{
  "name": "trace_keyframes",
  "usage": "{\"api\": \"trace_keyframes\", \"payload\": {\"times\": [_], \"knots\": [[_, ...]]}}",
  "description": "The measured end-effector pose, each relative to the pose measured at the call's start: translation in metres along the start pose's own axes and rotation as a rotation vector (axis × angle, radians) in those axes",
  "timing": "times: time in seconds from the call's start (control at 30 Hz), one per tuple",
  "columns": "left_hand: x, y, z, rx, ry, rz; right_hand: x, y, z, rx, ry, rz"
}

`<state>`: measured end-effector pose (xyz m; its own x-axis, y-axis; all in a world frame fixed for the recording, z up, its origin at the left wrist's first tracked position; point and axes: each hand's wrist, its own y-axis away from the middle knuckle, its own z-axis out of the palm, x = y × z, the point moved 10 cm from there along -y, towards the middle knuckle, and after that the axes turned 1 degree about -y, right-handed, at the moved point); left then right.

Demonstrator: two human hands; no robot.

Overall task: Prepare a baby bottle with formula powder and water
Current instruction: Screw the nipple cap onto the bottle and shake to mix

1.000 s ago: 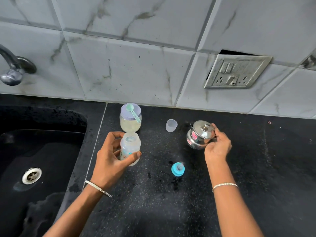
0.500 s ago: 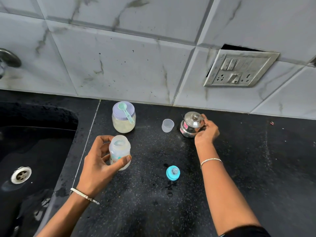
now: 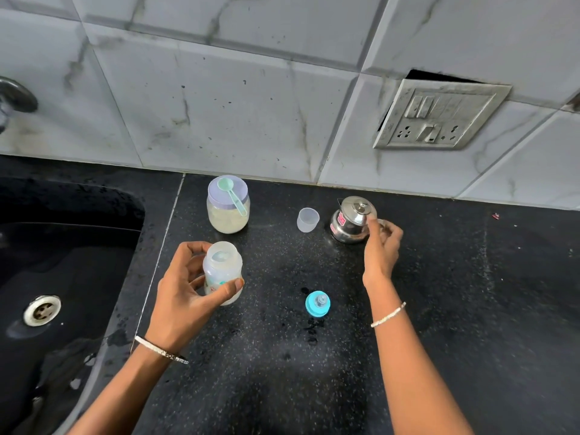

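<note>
My left hand (image 3: 185, 293) is wrapped around the small clear baby bottle (image 3: 221, 268), which is upright and uncapped just above the black counter (image 3: 470, 293). Its blue teat ring (image 3: 317, 303) lies on the counter to the right. Behind the bottle stands a powder jar (image 3: 228, 215) with a lilac lid and a green scoop (image 3: 233, 194) resting on top. At the back right a small lidded steel pot (image 3: 350, 219) stands on the counter. My right hand (image 3: 381, 246) pinches the handle on the pot's right side. A clear plastic cap (image 3: 307, 219) sits just left of the pot.
A black sink (image 3: 62, 246) with a metal drain (image 3: 41, 310) fills the left side, and a tap (image 3: 12, 98) sticks out of the wall above it. A loose socket plate (image 3: 439, 117) hangs on the tiled wall at the right. Wet spots mark the counter below the teat ring.
The steel pot has gone from nearer the middle back toward the wall, and my right hand has stayed at its handle. My left hand still holds the bottle in much the same place.
</note>
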<state>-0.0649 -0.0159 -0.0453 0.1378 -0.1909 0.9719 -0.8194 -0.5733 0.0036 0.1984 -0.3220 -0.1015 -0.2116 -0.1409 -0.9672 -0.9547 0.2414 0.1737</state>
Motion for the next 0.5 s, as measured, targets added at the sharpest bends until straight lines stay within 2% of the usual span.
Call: {"api": "trace_keyframes", "payload": {"times": [0.1,0.23,0.3,0.4,0.5], "knots": [[0.000,0.005,-0.001,-0.003,0.016,0.000,0.006,0.018,-0.005,-0.072,0.100,-0.078],[0.001,0.010,-0.001,-0.016,0.031,0.011,-0.001,0.045,-0.032,0.013,0.210,-0.121],[0.001,0.013,0.000,-0.023,0.039,0.019,-0.002,0.068,-0.028,-0.098,0.328,-0.157],[0.002,0.017,0.002,-0.035,0.045,0.027,0.015,0.111,-0.006,-0.381,0.516,-0.179],[0.003,0.020,0.001,-0.033,0.063,0.038,0.033,0.143,0.012,-0.470,0.803,-0.317]]}}
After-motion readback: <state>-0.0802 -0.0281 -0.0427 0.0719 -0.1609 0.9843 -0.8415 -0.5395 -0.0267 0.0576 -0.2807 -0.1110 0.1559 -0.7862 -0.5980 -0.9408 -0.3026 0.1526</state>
